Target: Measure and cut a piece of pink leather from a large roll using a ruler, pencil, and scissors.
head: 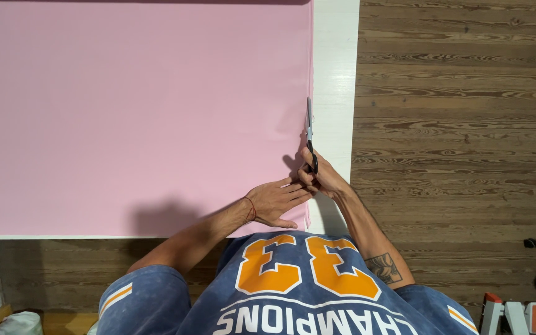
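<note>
We see a large sheet of pink fabric spread flat over a white tabletop, its right edge running just inside the tabletop's right border. Our right hand grips a pair of scissors by the dark handles, fingers clamped through and around them, with the blades pointing away from us along that right edge of the fabric. How far the blades stand apart is too small to tell. A narrow strip of fabric lies to the right of the blades.

Our left hand lies flat on the fabric just beside the right hand, palm down, fingers together and stretched toward the scissors, holding nothing but pressing the cloth against the tabletop.

To cut well here, we judge that the flat hand should stay close behind the blades so the fabric does not ripple, and that the lower blade should slide along the tabletop. Long, even closes that stop short of the tips would help avoid a jagged edge.

Beyond the tabletop lies a wooden floor.
</note>
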